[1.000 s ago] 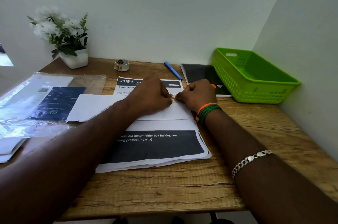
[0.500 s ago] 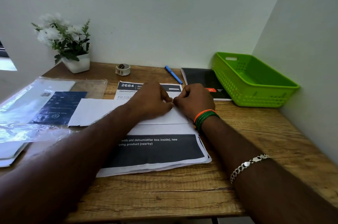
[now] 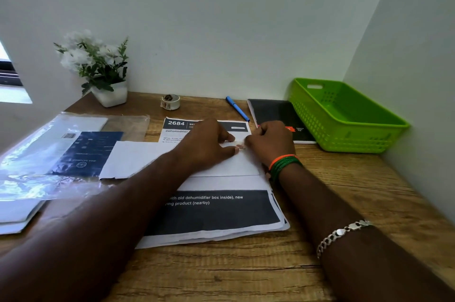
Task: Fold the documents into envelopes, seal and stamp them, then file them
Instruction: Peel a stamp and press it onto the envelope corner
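Observation:
A white envelope (image 3: pixel 229 166) lies on a stack of printed documents (image 3: pixel 214 213) in the middle of the wooden desk. My left hand (image 3: pixel 206 145) and my right hand (image 3: pixel 270 144) rest on the envelope's upper edge with fingers curled. Their fingertips meet at a small pale sticker strip (image 3: pixel 240 146), and both hands pinch it against the envelope. My left forearm hides the envelope's left part. A second white sheet (image 3: pixel 130 158) sticks out to the left of it.
A small tape roll (image 3: pixel 170 101), blue pen (image 3: pixel 237 108) and black notebook (image 3: pixel 273 114) lie along the back. A green plastic basket (image 3: pixel 307 114) stands in the right corner, a potted plant (image 3: pixel 108 94) back left. A clear plastic sleeve with a blue packet (image 3: pixel 86 151) covers the left side.
My hands stay on the envelope. Their fingertips, pressed together half a second ago, have parted slightly, and the small strip shows between them again.

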Available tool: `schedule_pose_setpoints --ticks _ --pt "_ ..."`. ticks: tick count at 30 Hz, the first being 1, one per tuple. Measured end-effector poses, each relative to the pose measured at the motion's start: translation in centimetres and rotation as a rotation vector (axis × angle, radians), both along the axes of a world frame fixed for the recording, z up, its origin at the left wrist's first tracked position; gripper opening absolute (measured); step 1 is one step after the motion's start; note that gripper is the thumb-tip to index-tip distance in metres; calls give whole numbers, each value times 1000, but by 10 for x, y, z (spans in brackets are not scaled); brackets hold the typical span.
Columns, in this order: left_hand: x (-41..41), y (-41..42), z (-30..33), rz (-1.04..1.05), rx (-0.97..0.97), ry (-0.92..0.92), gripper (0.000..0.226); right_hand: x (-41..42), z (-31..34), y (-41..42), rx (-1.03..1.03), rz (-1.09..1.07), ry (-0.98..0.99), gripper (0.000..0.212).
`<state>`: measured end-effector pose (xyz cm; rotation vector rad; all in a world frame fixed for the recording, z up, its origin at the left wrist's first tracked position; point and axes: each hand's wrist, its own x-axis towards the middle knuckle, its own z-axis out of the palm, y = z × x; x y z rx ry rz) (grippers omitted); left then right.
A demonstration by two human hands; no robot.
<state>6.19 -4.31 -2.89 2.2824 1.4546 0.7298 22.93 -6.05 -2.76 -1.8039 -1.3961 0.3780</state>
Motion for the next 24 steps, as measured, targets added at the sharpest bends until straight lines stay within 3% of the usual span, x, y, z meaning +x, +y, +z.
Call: schedule_pose_setpoints --ticks 4,11,17,24 --pt "-3 0 -2 25 48 49 40 10 1 2 22 82 97 19" --pt "-5 -9 4 106 98 69 3 13 1 1 -81 239 -45 9" --pt "-5 -7 6 105 45 -27 9 14 5 -2 -94 338 40 15" --pt "-9 -2 10 43 276 -141 6 12 17 -7 -34 432 252 17"
